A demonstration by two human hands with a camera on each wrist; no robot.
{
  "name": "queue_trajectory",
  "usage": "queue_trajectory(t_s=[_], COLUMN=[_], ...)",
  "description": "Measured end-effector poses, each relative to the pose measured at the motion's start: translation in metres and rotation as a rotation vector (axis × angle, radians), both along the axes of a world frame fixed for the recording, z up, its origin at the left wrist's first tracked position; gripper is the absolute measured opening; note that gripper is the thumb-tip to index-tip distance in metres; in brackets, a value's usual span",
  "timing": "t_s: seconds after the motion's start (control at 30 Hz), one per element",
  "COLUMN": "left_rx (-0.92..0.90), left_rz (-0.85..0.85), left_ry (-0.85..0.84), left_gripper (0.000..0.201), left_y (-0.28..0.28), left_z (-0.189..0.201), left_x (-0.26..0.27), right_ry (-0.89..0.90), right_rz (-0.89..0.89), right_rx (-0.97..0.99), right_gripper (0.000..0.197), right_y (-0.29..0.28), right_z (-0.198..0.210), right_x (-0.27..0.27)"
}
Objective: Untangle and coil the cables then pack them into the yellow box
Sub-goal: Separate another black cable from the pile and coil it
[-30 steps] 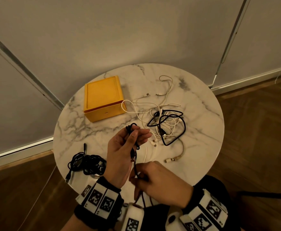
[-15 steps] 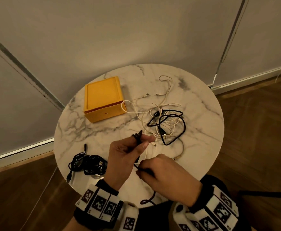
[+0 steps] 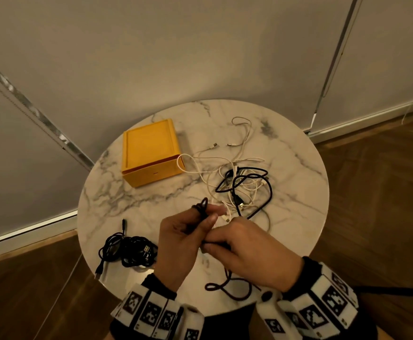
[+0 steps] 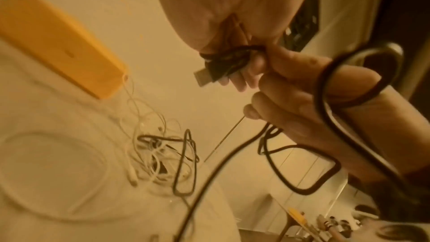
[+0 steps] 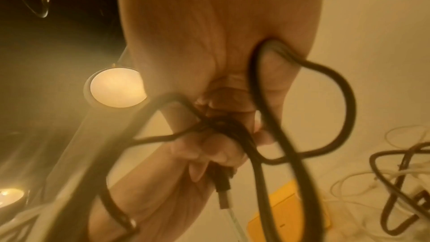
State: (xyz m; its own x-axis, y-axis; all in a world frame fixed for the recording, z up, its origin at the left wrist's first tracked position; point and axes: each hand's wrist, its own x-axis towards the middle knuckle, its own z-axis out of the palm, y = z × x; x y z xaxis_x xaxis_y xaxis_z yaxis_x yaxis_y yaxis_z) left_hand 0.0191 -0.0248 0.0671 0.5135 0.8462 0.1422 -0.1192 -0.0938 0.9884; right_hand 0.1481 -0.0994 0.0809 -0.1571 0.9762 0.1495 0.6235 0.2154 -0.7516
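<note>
I see left hand (image 3: 183, 238) pinching the thin black cable's (image 3: 227, 289) small coil, right hand (image 3: 252, 251) gripping its tail above the round marble desk's (image 3: 117, 192) near edge; slack hanging there may snag, loosening the wraps.

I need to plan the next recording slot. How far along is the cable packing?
Early. One black bundle lies coiled at the table's near left edge. In hand: the left hand holds small loops of a black cable while the right hand pinches and feeds it. Left: the white and black tangle is untouched, and the yellow box is closed, so nothing looks packed.
</note>
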Motion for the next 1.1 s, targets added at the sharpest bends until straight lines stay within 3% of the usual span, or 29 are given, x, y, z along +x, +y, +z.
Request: queue_trajectory(t_s=[0.07,0.27,0.4,0.53,0.67,0.83,0.93,1.0,1.1], left_rx=[0.055,0.405,0.205,0.003,-0.117,-0.315,-0.486,-0.59,-0.683], left_rz=[-0.07,-0.277,-0.427,-0.435,-0.454,-0.412,-0.29,-0.228,-0.172], left_ry=[0.1,0.468,0.483,0.454,0.395,0.256,0.173,0.125,0.083], left_gripper=[0.013,0.036,0.036,0.035,0.039,0.031,0.03,0.03,0.031], left_y=[0.005,0.006,0.006,0.008,0.007,0.013,0.022,0.027,0.029], left_z=[-0.002,-0.002,-0.002,-0.006,-0.004,0.0,0.002,0.003,0.004], left_x=[-0.003,-0.012,-0.016,-0.025,-0.031,-0.043,-0.049,-0.052,-0.054], right_ry=[0.014,-0.014,-0.162,-0.088,-0.09,0.308,0.485,0.553,0.513], right_rz=[-0.019,-0.021,-0.034,-0.12,-0.084,-0.06,-0.13,-0.21,-0.255], right_rx=[0.019,-0.01,0.028,0.009,-0.036,-0.274,-0.3,-0.252,-0.25], right_gripper=[0.018,0.013,0.003,0.016,0.019,0.013,0.015,0.015,0.012], right_y=[0.001,-0.001,0.001,0.005,0.01,0.008,0.006,0.004,-0.001], right_z=[0.001,-0.002,-0.006,-0.005,-0.003,-0.002,-0.01,-0.019,-0.033], right_x=[0.01,0.026,0.027,0.034,0.037,0.045,0.053,0.06,0.066])
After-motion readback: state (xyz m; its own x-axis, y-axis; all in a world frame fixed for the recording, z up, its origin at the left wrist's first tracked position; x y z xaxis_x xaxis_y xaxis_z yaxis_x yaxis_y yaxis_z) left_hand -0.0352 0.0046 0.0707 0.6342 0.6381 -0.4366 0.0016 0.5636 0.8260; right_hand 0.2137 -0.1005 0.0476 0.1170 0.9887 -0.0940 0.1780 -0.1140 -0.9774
